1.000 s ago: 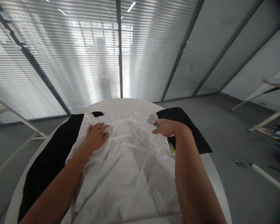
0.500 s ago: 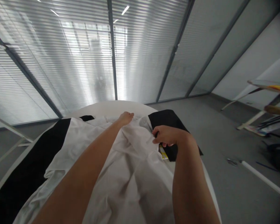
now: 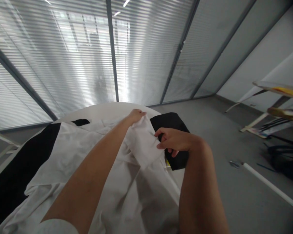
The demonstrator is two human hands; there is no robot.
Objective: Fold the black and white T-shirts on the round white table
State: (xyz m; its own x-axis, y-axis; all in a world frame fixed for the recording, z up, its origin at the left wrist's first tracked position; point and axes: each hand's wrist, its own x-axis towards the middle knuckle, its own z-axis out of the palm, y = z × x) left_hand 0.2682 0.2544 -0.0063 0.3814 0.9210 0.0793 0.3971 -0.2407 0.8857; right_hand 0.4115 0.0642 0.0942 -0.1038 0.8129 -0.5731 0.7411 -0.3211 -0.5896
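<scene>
A white shirt (image 3: 146,152) lies wrinkled over a round white table, its near part spreading toward me. My left hand (image 3: 136,116) is closed on its far edge and lifts the fabric a little, drawing a smooth panel tight. At the right edge of that panel, my right hand (image 3: 169,141) pinches the cloth between thumb and forefinger, the other fingers loosely curled. Just beyond the right hand is a flat black piece (image 3: 172,122), partly covered by it. A bit of something yellow (image 3: 168,163) peeks out beneath.
Black cloth (image 3: 24,159) runs along the table's left side, under the shirt. The white tabletop (image 3: 107,109) shows at the far edge. Glass partitions with blinds (image 3: 88,65) stand behind. On the floor at right are a white pole (image 3: 271,185), a dark bag (image 3: 285,159) and a table (image 3: 278,89).
My left hand has moved slightly right and away, raising the shirt's far edge. The fabric between the hands is now flatter and covers the button area seen before. The view has shifted slightly.
</scene>
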